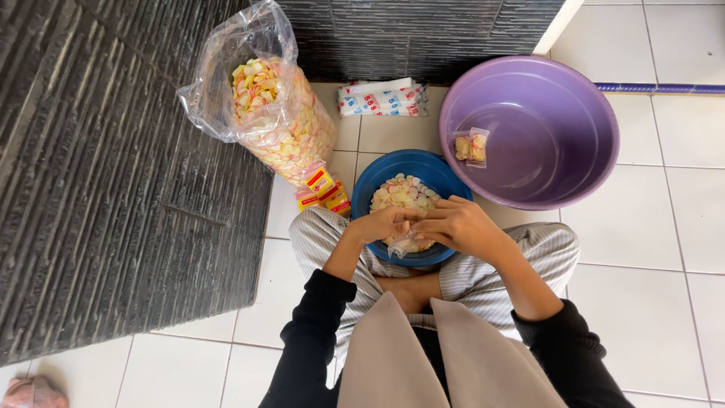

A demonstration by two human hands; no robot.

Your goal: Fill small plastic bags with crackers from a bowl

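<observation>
A purple basin (529, 132) is set on the tiled floor (642, 302) at one o'clock, holding two filled packets (471, 146). The big cracker bag (276, 121) stands open at eleven. The blue bowl of crackers (408, 198) is kept within reach. Over it, the left hand (385, 224) and right hand (459, 225) are pinched around a small clear packet (400, 243).

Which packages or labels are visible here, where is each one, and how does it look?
Big bag: by the dark wall, clear plastic, open, full of pale chips.
Small boxes: beside the bag's base, yellow and red.
Wrapper stack: behind the blue bowl, white with red marks.
Small packets: in the purple basin, clear, filled.
</observation>
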